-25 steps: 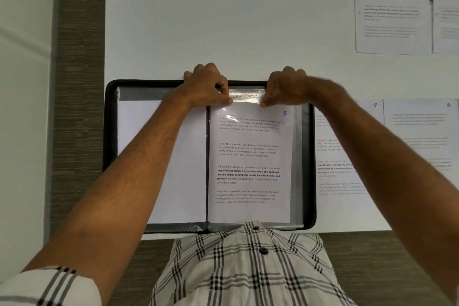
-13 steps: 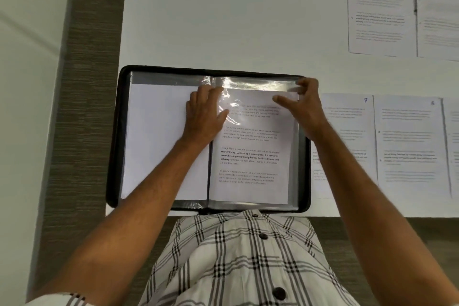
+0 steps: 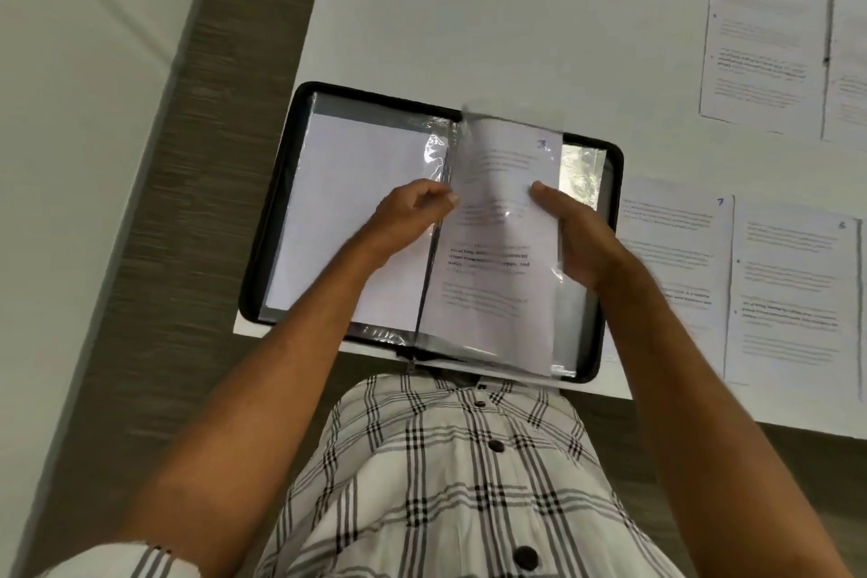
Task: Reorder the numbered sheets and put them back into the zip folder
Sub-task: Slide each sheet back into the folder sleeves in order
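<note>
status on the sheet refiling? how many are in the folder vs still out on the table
Done: sheet 3 sits in a clear sleeve of the open zip folder. In hand: right hand lifts that sleeve's outer edge as if turning it, while left hand rests by the spine. Left: sheet 7 and at least three more sheets, numbers unreadable, lie on the table. Folder is unzipped.

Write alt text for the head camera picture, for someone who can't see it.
A person's right hand lifts the sleeve holding sheet 3 off the open zip folder, while the left hand rests near the spine. More sheets, including sheet 7, lie on the white table to the right.
</note>
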`<move>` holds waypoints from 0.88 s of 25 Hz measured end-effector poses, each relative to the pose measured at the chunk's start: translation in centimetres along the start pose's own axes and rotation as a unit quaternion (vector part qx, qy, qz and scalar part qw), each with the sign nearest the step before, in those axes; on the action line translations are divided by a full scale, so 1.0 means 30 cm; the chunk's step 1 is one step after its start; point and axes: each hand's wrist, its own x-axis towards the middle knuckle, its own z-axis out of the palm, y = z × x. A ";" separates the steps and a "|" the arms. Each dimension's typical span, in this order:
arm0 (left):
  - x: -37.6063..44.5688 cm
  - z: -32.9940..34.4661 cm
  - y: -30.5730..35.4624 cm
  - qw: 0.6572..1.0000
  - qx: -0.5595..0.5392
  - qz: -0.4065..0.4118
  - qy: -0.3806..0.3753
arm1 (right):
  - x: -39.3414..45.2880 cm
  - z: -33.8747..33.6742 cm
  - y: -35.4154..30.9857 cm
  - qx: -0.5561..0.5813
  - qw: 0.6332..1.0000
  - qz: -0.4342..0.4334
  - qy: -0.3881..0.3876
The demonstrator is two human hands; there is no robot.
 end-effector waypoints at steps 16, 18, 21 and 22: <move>-0.066 -0.330 -0.115 0.983 -0.087 -0.091 0.134 | 0.199 0.419 0.168 -0.434 0.884 -0.075 -0.159; -0.053 -0.330 -0.150 0.972 0.046 -0.076 0.217 | 0.213 0.420 0.183 -0.473 0.864 -0.077 -0.153; -0.049 -0.288 -0.182 0.920 0.230 -0.061 0.310 | 0.231 0.400 0.198 -0.452 0.876 -0.084 -0.146; -0.046 -0.266 -0.193 0.896 0.293 -0.066 0.328 | 0.235 0.387 0.199 -0.415 0.895 -0.090 -0.137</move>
